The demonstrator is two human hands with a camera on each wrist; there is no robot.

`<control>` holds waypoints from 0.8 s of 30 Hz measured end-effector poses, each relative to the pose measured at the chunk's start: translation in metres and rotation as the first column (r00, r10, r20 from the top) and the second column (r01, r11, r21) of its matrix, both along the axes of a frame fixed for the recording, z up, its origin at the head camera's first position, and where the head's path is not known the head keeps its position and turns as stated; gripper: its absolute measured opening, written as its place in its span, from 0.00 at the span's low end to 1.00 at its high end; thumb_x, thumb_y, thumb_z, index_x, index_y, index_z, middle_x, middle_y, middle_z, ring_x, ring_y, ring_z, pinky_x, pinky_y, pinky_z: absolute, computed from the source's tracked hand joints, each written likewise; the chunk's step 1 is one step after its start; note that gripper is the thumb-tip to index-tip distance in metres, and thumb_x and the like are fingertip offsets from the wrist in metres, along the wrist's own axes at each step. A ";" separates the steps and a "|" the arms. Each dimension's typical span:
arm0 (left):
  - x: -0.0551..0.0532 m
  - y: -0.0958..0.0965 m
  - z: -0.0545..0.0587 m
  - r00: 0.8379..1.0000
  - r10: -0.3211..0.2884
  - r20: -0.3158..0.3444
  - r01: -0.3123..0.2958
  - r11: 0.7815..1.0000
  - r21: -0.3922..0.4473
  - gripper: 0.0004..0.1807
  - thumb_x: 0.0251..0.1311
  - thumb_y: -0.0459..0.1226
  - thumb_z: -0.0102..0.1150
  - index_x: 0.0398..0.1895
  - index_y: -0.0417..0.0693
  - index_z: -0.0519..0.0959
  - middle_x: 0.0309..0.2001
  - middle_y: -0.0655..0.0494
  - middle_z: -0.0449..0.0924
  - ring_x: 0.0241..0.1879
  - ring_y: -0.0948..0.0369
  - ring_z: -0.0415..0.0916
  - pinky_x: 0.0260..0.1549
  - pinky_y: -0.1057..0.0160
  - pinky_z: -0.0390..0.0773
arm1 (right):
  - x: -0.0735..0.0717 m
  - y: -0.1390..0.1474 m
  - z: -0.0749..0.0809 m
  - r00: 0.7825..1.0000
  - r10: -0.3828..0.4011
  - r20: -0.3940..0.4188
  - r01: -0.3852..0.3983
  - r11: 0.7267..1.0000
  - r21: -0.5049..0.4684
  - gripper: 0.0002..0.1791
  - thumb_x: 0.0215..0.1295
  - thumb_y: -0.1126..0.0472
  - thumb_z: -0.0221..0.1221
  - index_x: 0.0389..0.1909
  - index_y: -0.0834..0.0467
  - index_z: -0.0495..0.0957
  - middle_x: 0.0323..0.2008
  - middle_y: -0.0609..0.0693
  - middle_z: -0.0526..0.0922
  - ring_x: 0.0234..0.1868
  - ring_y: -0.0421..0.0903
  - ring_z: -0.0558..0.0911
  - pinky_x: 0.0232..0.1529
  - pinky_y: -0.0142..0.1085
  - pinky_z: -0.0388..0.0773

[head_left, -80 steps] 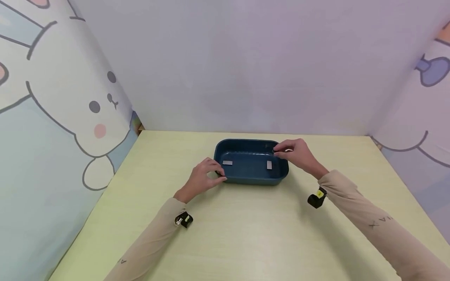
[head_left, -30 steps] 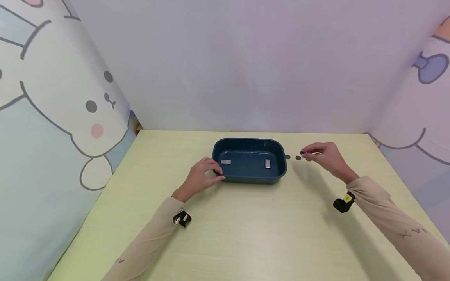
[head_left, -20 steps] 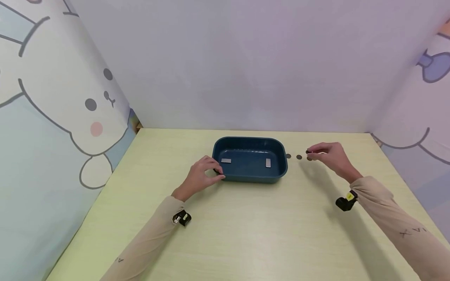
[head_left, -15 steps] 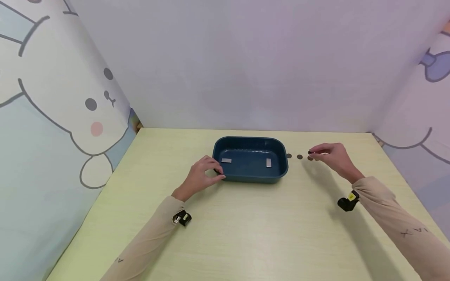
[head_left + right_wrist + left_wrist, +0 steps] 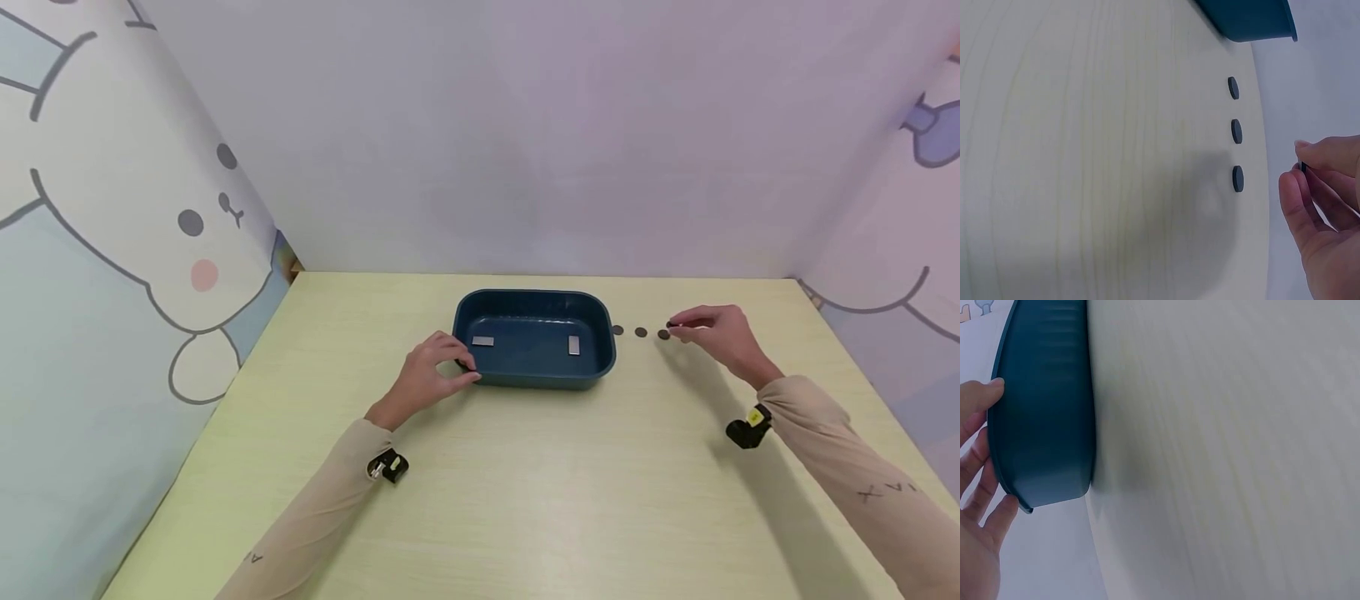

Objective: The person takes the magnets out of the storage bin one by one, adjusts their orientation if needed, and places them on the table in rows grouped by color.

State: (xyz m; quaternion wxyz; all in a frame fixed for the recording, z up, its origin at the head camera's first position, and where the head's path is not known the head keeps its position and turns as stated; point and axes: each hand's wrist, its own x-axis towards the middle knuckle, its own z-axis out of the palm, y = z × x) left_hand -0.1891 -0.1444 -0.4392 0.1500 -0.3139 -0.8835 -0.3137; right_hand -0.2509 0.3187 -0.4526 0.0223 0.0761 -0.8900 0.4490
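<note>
A dark blue rectangular tray (image 5: 534, 381) stands on the table, two small pale rectangular pieces (image 5: 483, 341) inside it. My left hand (image 5: 432, 377) holds the tray's front left corner, thumb and fingers about the rim in the left wrist view. To the tray's right, three flat dark round discs (image 5: 641, 332) lie in a row. My right hand (image 5: 718, 335) is raised just beyond the last one. Between its thumb and fingertips it pinches a small dark disc (image 5: 1302, 167), mostly covered by the fingers and seen edge-on in the right wrist view.
The pale wood-grain table (image 5: 525, 483) ends at a plain light cloth backdrop (image 5: 517, 150). Printed cartoon cloths (image 5: 150, 233) hang along both sides. Each sleeve carries a small black wrist camera (image 5: 750, 427).
My right hand has moved from over the tray's right end out to the right, lately drifting slightly further with the disc. Three discs on the table have come into view. The left hand stays.
</note>
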 end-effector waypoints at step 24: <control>-0.002 -0.001 -0.002 1.000 -0.013 -0.004 0.013 1.000 -0.007 0.05 0.50 0.41 0.71 0.27 0.56 0.83 0.36 0.63 0.79 0.41 0.64 0.70 0.41 0.60 0.74 | -0.011 0.029 -0.022 0.995 -0.097 0.022 0.094 0.991 0.099 0.19 0.57 0.56 0.67 0.42 0.67 0.83 0.33 0.54 0.86 0.28 0.23 0.75 0.28 0.24 0.71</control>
